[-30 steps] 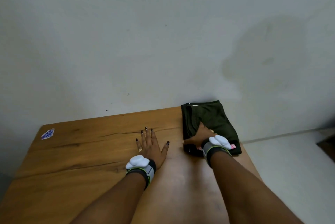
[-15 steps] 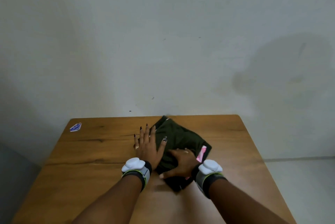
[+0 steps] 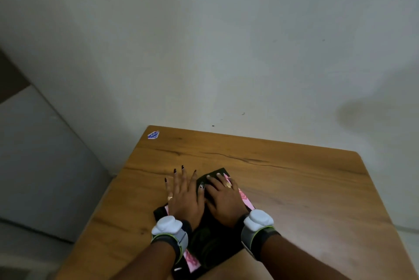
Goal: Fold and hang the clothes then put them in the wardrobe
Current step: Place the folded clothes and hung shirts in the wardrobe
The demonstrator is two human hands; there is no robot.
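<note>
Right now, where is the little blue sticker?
In the head view, the small blue and white sticker sits on the far left corner of the brown wooden table, by the pale wall.

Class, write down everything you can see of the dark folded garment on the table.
The garment is dark, soft-looking fabric with pink patterned strips along two edges. It lies folded flat, turned cornerwise, on the wooden table, near its front edge. Both hands press on it with straight fingers: the right hand wholly on the cloth, the left hand with its fingertips reaching onto the wood.
</note>
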